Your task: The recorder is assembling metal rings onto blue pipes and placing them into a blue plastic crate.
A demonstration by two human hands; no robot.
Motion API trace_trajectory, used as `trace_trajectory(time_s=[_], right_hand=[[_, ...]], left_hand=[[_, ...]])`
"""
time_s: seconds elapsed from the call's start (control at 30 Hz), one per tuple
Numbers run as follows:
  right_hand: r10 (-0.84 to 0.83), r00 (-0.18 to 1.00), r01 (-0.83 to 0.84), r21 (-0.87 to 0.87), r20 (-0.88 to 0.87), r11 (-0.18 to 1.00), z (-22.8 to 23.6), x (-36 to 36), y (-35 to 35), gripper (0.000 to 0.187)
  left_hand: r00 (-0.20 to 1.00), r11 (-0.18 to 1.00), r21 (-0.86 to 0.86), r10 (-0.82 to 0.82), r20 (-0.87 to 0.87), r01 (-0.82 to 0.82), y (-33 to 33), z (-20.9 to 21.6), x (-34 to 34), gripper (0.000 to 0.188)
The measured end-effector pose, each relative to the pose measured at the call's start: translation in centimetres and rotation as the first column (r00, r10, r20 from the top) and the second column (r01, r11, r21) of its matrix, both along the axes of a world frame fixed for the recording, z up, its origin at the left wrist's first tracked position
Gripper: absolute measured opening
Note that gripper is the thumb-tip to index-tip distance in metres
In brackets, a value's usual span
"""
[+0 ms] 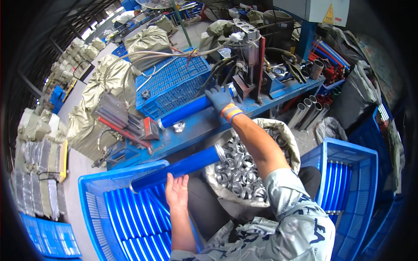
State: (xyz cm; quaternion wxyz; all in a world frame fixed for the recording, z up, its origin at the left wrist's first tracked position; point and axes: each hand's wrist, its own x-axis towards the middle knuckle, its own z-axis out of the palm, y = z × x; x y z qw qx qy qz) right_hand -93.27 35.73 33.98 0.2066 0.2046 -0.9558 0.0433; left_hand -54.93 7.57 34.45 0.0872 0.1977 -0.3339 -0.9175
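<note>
My right hand (220, 98), in a dark glove with an orange cuff, lies over a shiny blue tube (187, 112) on the workbench, its fingers bent round the top. This tube spans between two metal fixtures, with silver showing at its ends. A second blue tube (180, 167) slants above the left crate, its right end over the sack of metal rings. Just below its middle is my bare left hand (177, 191), palm up and fingers stretched out. The fingertips are at the tube's lower edge; whether they touch it I cannot tell. A loose silver ring (179, 127) lies on the bench.
The left blue crate (89, 209) holds several blue tubes; another crate (370, 187) with tubes stands right. Between my legs and the bench is a sack (226, 198) of metal rings. Stacked blue baskets (148, 98) stand behind the bench (172, 142). Bare metal tubes (300, 115) stand at right.
</note>
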Motion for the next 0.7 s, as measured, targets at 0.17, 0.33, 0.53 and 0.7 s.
trace_trajectory(time_s=[0.17, 0.33, 0.53, 0.7], right_hand=[[0.312, 0.877, -0.463, -0.475, -0.365, 0.748, 14.2, 9.6, 1.7, 0.074], [0.196, 0.931, -0.341, -0.926, -0.308, 0.162, 17.2, 22.1, 16.0, 0.081], [-0.204, 0.97, -0.084, -0.966, -0.136, 0.245, 10.3, 39.1, 30.3, 0.07], [-0.363, 0.93, 0.124, -0.974, 0.047, 0.191, 8.5, 47.4, 36.0, 0.071]], left_hand=[[0.999, 0.996, -0.081, 0.027, -0.026, -0.029, -0.9, 1.0, -6.0, 0.05], [0.992, 0.998, -0.057, -0.037, -0.117, 0.031, 7.7, 0.3, -27.3, 0.058], [0.985, 0.997, -0.033, 0.067, 0.156, -0.063, 4.5, -5.9, -36.4, 0.065], [0.973, 0.998, -0.033, 0.052, 0.224, -0.046, 3.7, -8.1, -37.7, 0.079]])
